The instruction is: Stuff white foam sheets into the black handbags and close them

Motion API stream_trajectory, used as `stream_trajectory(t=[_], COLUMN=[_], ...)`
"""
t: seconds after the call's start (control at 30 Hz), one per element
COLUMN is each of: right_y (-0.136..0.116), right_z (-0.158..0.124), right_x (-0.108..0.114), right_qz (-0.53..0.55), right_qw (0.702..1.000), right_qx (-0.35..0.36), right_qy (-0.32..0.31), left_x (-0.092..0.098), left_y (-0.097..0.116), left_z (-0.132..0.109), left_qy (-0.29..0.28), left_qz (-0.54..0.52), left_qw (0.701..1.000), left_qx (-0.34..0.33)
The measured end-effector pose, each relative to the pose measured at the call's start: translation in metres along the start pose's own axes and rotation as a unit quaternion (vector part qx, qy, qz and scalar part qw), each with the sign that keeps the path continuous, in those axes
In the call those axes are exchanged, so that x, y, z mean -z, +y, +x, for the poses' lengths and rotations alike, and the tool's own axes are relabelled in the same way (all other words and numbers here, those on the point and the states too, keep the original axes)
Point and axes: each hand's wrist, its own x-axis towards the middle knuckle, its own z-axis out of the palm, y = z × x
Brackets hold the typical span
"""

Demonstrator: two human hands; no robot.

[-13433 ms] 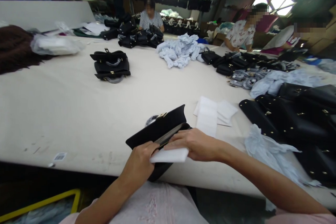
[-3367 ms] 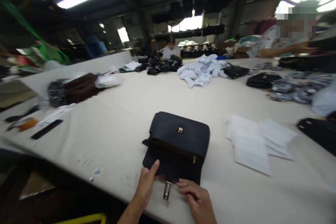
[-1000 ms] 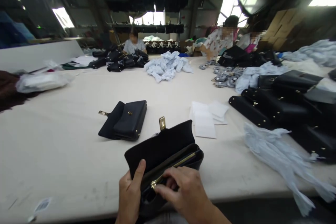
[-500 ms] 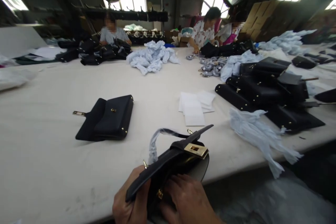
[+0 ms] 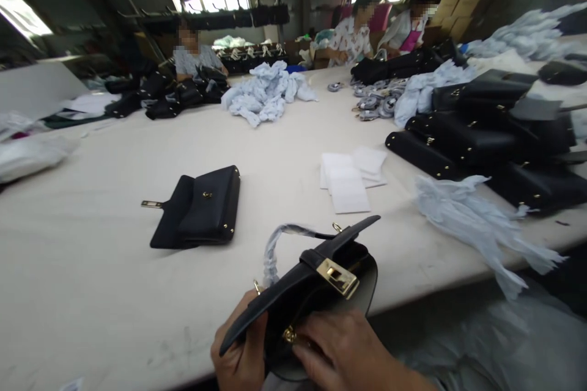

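Note:
A black handbag is tilted at the table's near edge, its flap raised and its mouth gaping. My left hand grips the bag's left end, with the thumb under the flap. My right hand is at the bag's front, closed on its front side beside a gold turn clasp; some fingertips are hidden. On the flap's strap sits a gold lock plate. The plastic-wrapped handle arches behind the flap.
Another black bag lies with its flap open on the pale table. White sheets, crumpled tissue paper and piled black bags lie to the right. Several people work across the table, one at the far left.
My right hand has drawn back from deep inside the bag to the clasp area. The bag has turned slightly, and the lock plate now tips further down. The view has shifted a little.

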Motion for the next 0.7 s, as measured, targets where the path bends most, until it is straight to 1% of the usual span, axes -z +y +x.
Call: stream_trajectory(t=[0.03, 0.07, 0.1, 0.17, 0.27, 0.3, 0.33, 0.43, 0.5, 0.6, 0.67, 0.7], right_y=[0.001, 0.002, 0.002, 0.001, 0.000, 0.000, 0.000, -0.003, -0.008, -0.007, 0.004, 0.012], right_z=[-0.001, -0.001, -0.001, -0.001, -0.001, -0.001, -0.001, 0.001, 0.005, 0.016, 0.025, 0.029], right_x=[-0.001, -0.002, -0.002, -0.001, 0.001, 0.001, 0.001, 0.000, 0.003, 0.021, 0.039, 0.049], right_qz=[-0.051, -0.088, -0.106, -0.088, -0.018, -0.019, -0.036, -0.136, -0.178, -0.191, -0.226, -0.261], right_qw=[0.997, 0.992, 0.988, 0.992, 0.999, 0.999, 0.999, 0.987, 0.979, 0.980, 0.974, 0.965], right_qx=[0.046, 0.074, 0.085, 0.061, 0.007, 0.006, 0.018, 0.080, 0.093, 0.059, 0.017, -0.008], right_qy=[0.032, 0.055, 0.068, 0.063, 0.031, 0.025, 0.025, 0.033, 0.025, -0.004, -0.011, -0.007], left_x=[-0.001, -0.001, -0.001, 0.000, 0.003, 0.003, 0.004, 0.004, 0.003, 0.002, 0.003, 0.004], left_y=[0.000, 0.000, 0.000, -0.002, -0.007, -0.009, -0.012, -0.015, -0.012, -0.006, -0.006, -0.007], left_z=[0.001, 0.003, 0.004, 0.007, 0.012, 0.013, 0.013, 0.014, 0.013, 0.014, 0.016, 0.017], left_qy=[0.000, 0.002, 0.003, -0.013, -0.057, -0.064, -0.060, -0.022, -0.005, -0.006, -0.009, -0.006], left_qz=[0.001, 0.003, 0.005, 0.003, -0.012, -0.015, -0.016, 0.001, 0.010, -0.010, -0.039, -0.051], left_qw=[1.000, 1.000, 1.000, 0.999, 0.996, 0.995, 0.995, 0.999, 1.000, 0.997, 0.994, 0.992], left_qx=[-0.002, -0.005, -0.010, -0.033, -0.070, -0.076, -0.077, -0.040, 0.009, 0.074, 0.103, 0.111])
